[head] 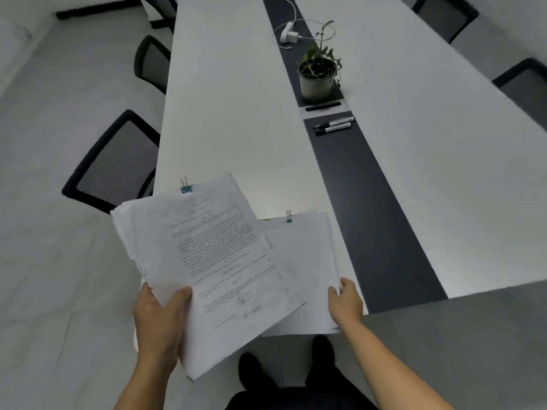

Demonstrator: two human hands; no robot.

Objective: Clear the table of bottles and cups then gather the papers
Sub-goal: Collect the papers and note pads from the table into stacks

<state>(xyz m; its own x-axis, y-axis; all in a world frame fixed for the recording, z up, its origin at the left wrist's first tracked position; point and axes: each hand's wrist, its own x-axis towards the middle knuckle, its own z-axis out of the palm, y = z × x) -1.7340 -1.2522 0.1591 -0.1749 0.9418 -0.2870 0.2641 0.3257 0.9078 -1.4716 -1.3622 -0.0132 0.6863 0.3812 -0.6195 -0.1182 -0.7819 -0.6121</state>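
My left hand grips a thick stack of printed papers by its lower left corner, thumb on top; a teal binder clip sits on the stack's far edge. The stack is held tilted over the near end of the long white table. A second clipped stack of papers lies partly under the first, hanging over the table's near edge. My right hand holds this second stack at its near right edge. No bottles or cups are in view.
A dark strip runs down the table's middle, with a potted plant, two markers and a white charger with cable on it. Black mesh chairs stand along the left side, more at the far right. My shoes show below.
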